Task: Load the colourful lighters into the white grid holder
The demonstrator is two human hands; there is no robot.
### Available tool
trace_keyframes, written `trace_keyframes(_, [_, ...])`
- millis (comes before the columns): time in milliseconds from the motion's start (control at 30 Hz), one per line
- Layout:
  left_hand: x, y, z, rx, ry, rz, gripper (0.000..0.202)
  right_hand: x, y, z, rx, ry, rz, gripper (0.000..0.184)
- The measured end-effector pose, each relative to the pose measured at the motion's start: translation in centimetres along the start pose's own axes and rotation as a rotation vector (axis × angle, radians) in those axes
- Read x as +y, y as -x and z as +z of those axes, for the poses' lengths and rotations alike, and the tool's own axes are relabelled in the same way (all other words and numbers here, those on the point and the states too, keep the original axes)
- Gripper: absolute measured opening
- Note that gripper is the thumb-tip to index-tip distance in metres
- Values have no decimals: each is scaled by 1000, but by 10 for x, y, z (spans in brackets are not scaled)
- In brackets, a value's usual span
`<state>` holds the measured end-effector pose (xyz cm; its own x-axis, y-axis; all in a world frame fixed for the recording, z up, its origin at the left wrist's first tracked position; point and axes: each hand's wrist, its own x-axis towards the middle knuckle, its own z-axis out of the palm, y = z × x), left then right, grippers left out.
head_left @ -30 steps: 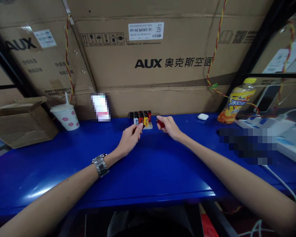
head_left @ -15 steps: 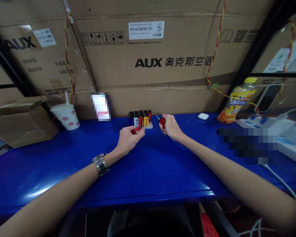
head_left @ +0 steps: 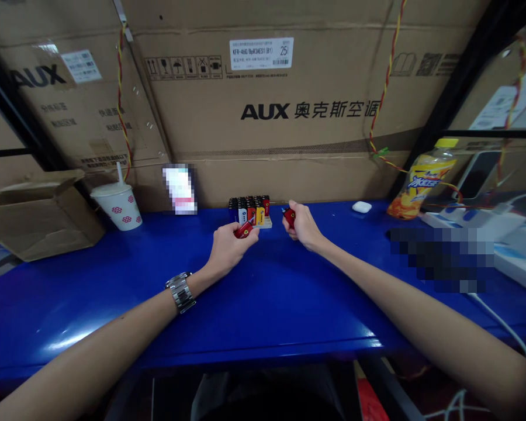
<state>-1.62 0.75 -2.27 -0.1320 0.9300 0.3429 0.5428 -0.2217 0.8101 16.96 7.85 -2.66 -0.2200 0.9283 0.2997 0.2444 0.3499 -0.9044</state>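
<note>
A small tray of lighters [head_left: 251, 210] in black, red, yellow and white stands upright at the back of the blue table [head_left: 263, 304]. Just in front of it, my left hand [head_left: 228, 248] is closed around a red lighter [head_left: 244, 229], which lies slanted across the fingers. To the right of the tray, my right hand [head_left: 302, 225] grips a second red lighter [head_left: 289, 217] in a fist, thumb on its top. A metal watch [head_left: 180, 292] sits on my left wrist.
A paper cup with a straw [head_left: 117, 204] and an open cardboard box [head_left: 35, 213] stand at the left. A white earbud case [head_left: 361, 206], a yellow drink bottle [head_left: 421, 184] and white devices with a cable [head_left: 477, 225] lie at the right. Large cardboard cartons [head_left: 263, 111] wall off the back.
My left hand drew a red lighter out of the tray and closed on it. My right hand turned its lighter upright, and a small flame showed briefly at its top.
</note>
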Motion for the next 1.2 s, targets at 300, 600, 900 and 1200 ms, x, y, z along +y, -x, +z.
trace_keyframes(300, [-4, -3, 1, -37, -36, 36, 27, 3, -14, -6, -37, 78, -151, 26])
trace_keyframes(600, [-1, -1, 1, -73, -37, 43, 24, 14, -34, -9, 53, 313, -369, 34])
trace_keyframes(900, [1, -1, 1, -100, -59, 39, 23, 17, -39, -5, 39, 368, -371, 30])
trace_keyframes(1200, [1, -1, 2, -95, -76, 43, 23, 21, -39, 1, 45, 308, -259, 25])
